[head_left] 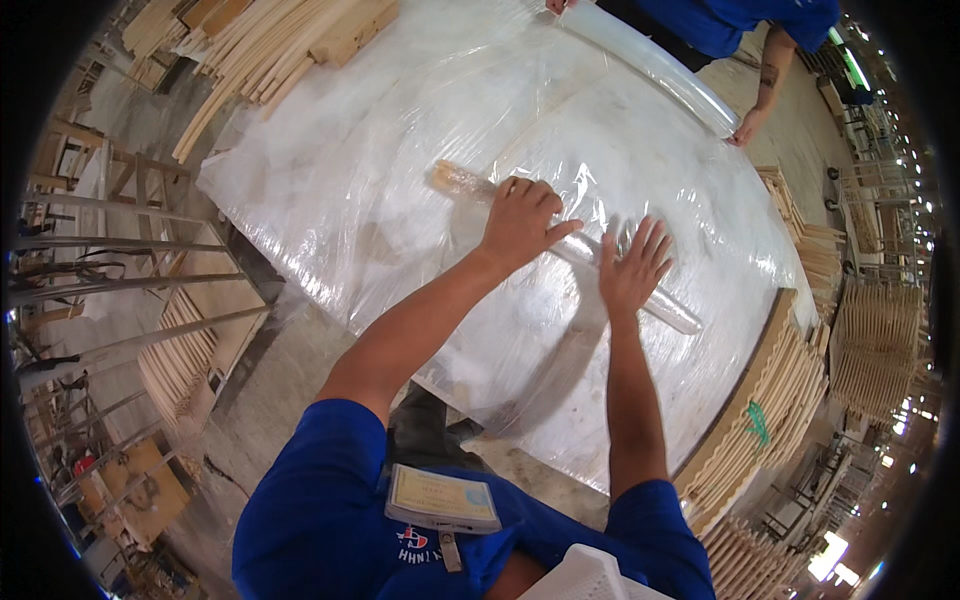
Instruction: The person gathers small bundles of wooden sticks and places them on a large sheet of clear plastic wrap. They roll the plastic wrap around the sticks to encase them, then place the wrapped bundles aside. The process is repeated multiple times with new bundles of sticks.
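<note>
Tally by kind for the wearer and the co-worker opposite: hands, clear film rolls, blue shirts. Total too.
Hands: 4 (wearer's left hand, wearer's right hand, co-worker's two hands)
Clear film rolls: 2 (thin roll, thick roll)
Blue shirts: 2 (wearer's shirt, co-worker's shirt)
Total: 8

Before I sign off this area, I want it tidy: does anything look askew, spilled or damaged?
No spill or clear damage shows. The wood strips at upper left look untidy: their ends are uneven and splayed. The film under the roll is creased; that may be normal.
</note>
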